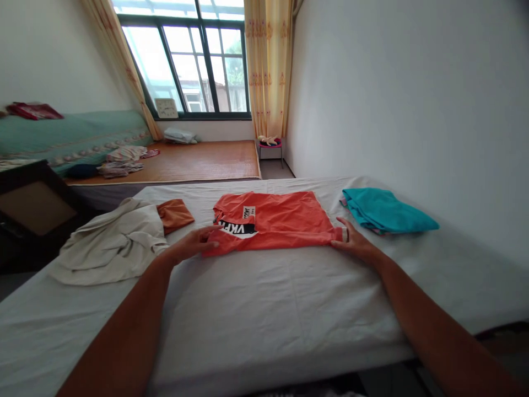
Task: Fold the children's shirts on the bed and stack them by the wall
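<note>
An orange-red T-shirt (pixel 285 218) with a black-and-white print lies partly folded on the white-sheeted bed (pixel 264 309). Its near left corner is pinched in my left hand (pixel 196 245), beside the print. At the near right corner, my right hand (pixel 355 242) grips the shirt's edge between thumb and fingers. The near edge runs fairly straight between both hands, and light creases cross the fabric. To the right of my right hand rests a folded teal garment (pixel 386 210). Left of my left hand is a rumpled cream garment (pixel 119 242), against a small folded rust-brown cloth (pixel 176 215).
A second bed with a brown mat (pixel 210 160) stands beyond, holding several clothes (pixel 124 160) and a folded pale item (pixel 181 135). A dark wooden chair back (pixel 33 204) is at the left. A white wall (pixel 413 110) borders the right side. A small stool (pixel 270 144) stands near the curtain.
</note>
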Motion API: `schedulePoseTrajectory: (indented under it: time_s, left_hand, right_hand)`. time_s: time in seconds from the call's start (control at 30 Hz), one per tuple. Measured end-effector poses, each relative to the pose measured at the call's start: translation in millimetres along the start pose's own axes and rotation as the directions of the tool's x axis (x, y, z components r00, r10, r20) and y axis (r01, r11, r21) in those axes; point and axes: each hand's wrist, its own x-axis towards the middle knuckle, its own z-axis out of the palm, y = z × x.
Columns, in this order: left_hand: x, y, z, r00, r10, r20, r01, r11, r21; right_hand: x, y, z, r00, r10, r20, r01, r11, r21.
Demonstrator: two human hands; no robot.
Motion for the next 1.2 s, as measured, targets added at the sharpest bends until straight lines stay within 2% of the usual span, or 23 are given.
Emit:
schedulePoseTrajectory:
  time_s: [0.1,0.17,0.23,0.3,0.37,0.5,0.57,0.67,0.77,0.87,0.93,1.07,1.13,1.2]
  left_hand:
    - [10.1,-2.8,7.9,0.997,0.057,0.048,-0.059,0.996,0.059]
    - [12.8,-5.8,6.5,0.998,0.058,0.033,-0.06,0.997,0.041]
    - [12.0,-8.4,0.7,0.996,0.036,-0.079,-0.038,0.999,-0.018]
    - [10.0,-9.9,-5.6,0.976,0.0,-0.218,-0.019,0.996,-0.088]
    - [9.0,-10.8,-8.8,0.959,-0.043,-0.278,0.006,0.991,-0.131]
    - [10.4,-14.0,-6.5,0.969,-0.087,-0.231,0.048,0.985,-0.167]
    - [11.4,-16.1,-5.4,0.973,-0.087,-0.216,0.049,0.983,-0.175]
    - [12.0,-16.2,-5.2,0.969,-0.048,-0.242,0.009,0.987,-0.159]
    - [11.2,-11.8,-3.9,0.958,0.044,-0.285,-0.077,0.991,-0.106]
    - [9.8,-8.7,-0.2,0.98,0.055,-0.191,-0.061,0.998,-0.024]
    - [9.4,-9.8,2.2,0.992,0.016,-0.129,-0.011,0.999,0.033]
    - [10.7,-13.7,5.7,0.994,0.01,-0.113,0.001,0.995,0.097]
    - [11.8,-11.7,7.2,0.992,0.041,-0.118,-0.028,0.993,0.111]
    - [13.1,-7.0,8.5,0.98,0.08,-0.181,-0.065,0.994,0.09]
  right_hand:
    - [-1.3,-6.0,7.5,0.997,-0.072,-0.021,0.07,0.993,-0.097]
    - [-1.0,-9.4,10.0,0.991,-0.129,-0.047,0.124,0.987,-0.099]
    - [-0.2,-11.4,9.3,0.977,-0.184,-0.11,0.179,0.982,-0.059]
    - [1.3,-10.4,6.7,0.965,-0.2,-0.172,0.203,0.979,0.003]
    - [3.3,-5.4,4.6,0.968,-0.174,-0.182,0.188,0.98,0.06]
    - [8.3,10.5,5.4,0.987,-0.111,-0.117,0.122,0.988,0.09]
    - [11.3,15.1,7.5,0.986,-0.119,-0.115,0.134,0.982,0.132]
    - [16.3,15.3,10.8,0.967,-0.145,-0.212,0.184,0.967,0.177]
    - [19.5,14.4,13.0,0.932,-0.135,-0.336,0.178,0.979,0.1]
    - [18.6,16.4,13.5,0.912,-0.125,-0.391,0.122,0.992,-0.032]
    - [16.1,17.1,13.5,0.927,-0.108,-0.36,0.085,0.993,-0.08]
    - [10.6,11.9,14.1,0.969,-0.123,-0.215,0.095,0.986,-0.14]
    - [9.8,8.2,14.7,0.964,-0.189,-0.189,0.149,0.967,-0.208]
    - [11.3,6.2,15.1,0.931,-0.259,-0.256,0.197,0.95,-0.244]
